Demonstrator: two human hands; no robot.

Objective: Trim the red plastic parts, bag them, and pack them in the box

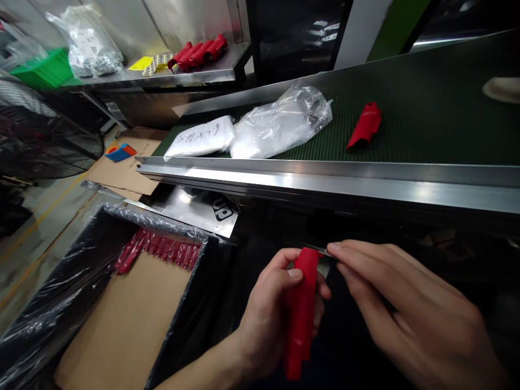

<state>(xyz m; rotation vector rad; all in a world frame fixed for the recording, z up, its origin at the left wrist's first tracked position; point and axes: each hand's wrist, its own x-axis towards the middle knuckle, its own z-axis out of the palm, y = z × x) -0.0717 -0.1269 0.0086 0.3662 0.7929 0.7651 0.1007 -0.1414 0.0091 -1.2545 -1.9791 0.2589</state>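
Observation:
My left hand [270,314] is closed around a red plastic part [299,319], holding it upright below the conveyor's edge. My right hand [410,303] pinches a thin metal blade [320,251] whose tip meets the top of that red part. Another red part [365,124] lies on the green conveyor belt [426,108]. A row of several red parts [160,250] lines the far side of a cardboard box [122,319] lined with black plastic, at my lower left.
Two clear plastic bags [280,124] with white contents lie on the belt's left end. The steel conveyor rail [325,181] runs across the middle. A back shelf holds more red parts [199,53], a bag [91,43] and a green bin [43,67]. A fan [44,135] stands at left.

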